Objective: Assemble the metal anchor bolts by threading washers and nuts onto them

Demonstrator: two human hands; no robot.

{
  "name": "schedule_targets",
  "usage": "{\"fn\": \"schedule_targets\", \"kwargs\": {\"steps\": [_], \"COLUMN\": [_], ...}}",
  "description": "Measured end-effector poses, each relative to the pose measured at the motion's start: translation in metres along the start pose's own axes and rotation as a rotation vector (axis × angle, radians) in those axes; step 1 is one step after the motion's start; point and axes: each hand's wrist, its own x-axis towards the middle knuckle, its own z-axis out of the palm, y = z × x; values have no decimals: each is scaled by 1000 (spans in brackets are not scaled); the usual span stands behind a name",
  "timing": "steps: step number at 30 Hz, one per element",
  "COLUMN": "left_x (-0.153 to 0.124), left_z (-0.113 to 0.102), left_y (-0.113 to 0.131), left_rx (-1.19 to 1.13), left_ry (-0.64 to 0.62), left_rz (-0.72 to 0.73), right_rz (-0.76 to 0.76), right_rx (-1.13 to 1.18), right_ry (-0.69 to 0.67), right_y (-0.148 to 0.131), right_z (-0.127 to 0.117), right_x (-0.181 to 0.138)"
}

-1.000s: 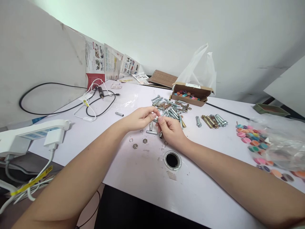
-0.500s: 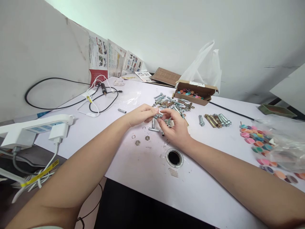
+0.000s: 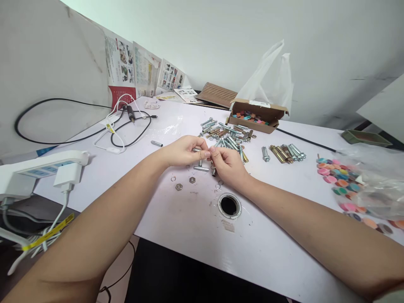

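Note:
My left hand (image 3: 184, 151) is closed with thumb and fingers around a silver bolt (image 3: 197, 150), of which only a short piece shows. My right hand (image 3: 229, 166) meets it fingertip to fingertip, thumb and forefinger pinched at the bolt's end; what lies between them is hidden. Just below the hands are a loose metal sleeve (image 3: 201, 169) and another sleeve (image 3: 214, 172). Nearer me lie a hex nut (image 3: 179, 187), a second nut (image 3: 192, 180) and a thin ring washer (image 3: 173, 179). Behind the hands spreads a pile of bolts and sleeves (image 3: 232, 142).
At the right, several anchor bolts (image 3: 285, 153) lie in a row, near colourful plastic caps (image 3: 341, 176) and a clear bag (image 3: 378, 189). An open cardboard box (image 3: 255, 124) of caps stands behind. A round table hole (image 3: 229, 206) is in front; cables and a power strip (image 3: 47, 170) lie left.
My fingers have closed tighter around the bolt, so less of it shows. The right hand's fingers have gone from curved apart to pinched against the left hand. The view has shifted slightly.

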Motion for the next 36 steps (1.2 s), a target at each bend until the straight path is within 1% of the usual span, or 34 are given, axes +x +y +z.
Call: {"fn": "schedule_targets", "kwargs": {"steps": [5,9,12,15,19,22,23,26,29,32,36], "left_x": [-3,-5,-5,-6,-7,-6,-5,-3,-3,-5,-7], "left_z": [-2,-6,-8,-10,-8,-4,-3,-1,-2,-5,-9], "left_y": [-1,-2,-3,-1,7,9,9,7,5,4,4], "left_rx": [146,216,201,154,120,-12,-44,-39,-22,-3,92], "left_ry": [55,33,5,-14,-3,-40,-40,2,-12,-16,11], "left_rz": [-92,-127,-143,-112,-15,73,84,48,0,7,27], "right_rz": [31,-24,-84,-73,-58,-36,-30,-23,-37,-100,-212], "right_rx": [-23,-30,-73,-45,-29,27,50,47,9,-58,-178], "right_ry": [51,63,77,65,28,-18,-15,39,62,63,65], "right_y": [2,2,0,-4,-4,-1,-1,0,-1,-2,-3], "right_z": [0,2,3,1,-1,0,0,0,0,0,1], "right_x": [2,0,-3,-4,-4,-3,-3,-3,-2,-1,-2]}}
